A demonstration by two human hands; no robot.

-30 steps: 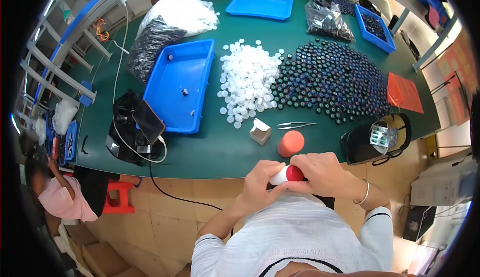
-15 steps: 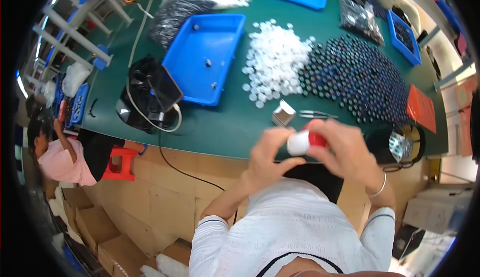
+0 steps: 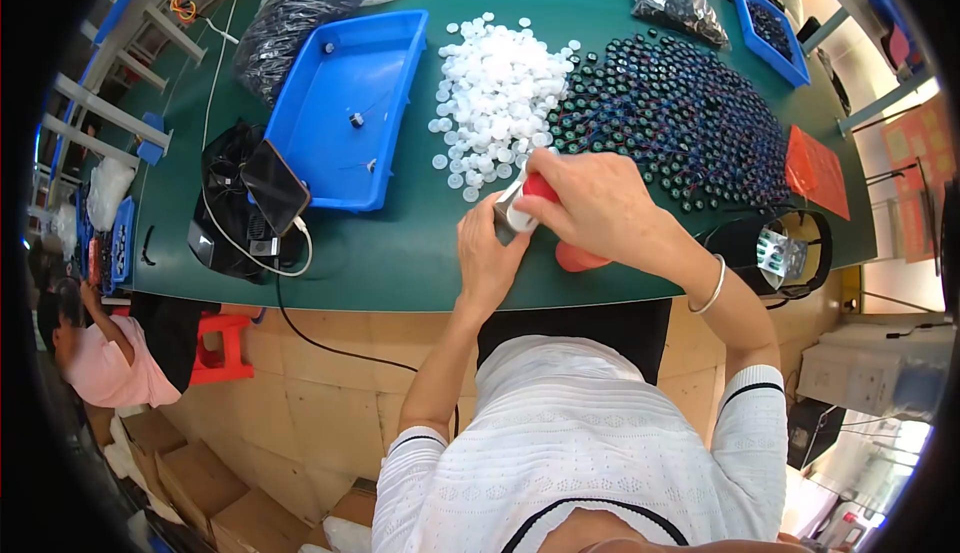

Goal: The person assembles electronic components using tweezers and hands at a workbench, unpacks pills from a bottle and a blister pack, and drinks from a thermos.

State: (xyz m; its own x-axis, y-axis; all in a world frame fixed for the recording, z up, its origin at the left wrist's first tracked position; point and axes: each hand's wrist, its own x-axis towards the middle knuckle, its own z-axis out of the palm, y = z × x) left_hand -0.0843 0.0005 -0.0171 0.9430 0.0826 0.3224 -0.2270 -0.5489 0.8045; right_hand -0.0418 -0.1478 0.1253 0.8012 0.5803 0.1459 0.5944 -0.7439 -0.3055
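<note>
My right hand (image 3: 590,198) is closed round a small white bottle with a red part (image 3: 541,188), held over the small box (image 3: 505,215). Fingers of my left hand (image 3: 488,253) are wrapped against that box from the left. Partly under my right hand stands a pink-red cylinder (image 3: 580,258). Just behind the hands lie a pile of white round caps (image 3: 495,93) and, to its right, a spread of dark round parts with wires (image 3: 680,113). The tweezers are mostly hidden by my right hand.
A blue tray (image 3: 340,103) holding a few small parts is at the left, beside a phone (image 3: 275,186) with a white cable. A black bag (image 3: 745,253) and a red sheet (image 3: 817,173) are at the right. Another person (image 3: 115,358) sits far left.
Both hands have moved forward from the table's front edge to the small box, with the bottle in my right hand. My left hand has left the bottle and taken hold of the box.
</note>
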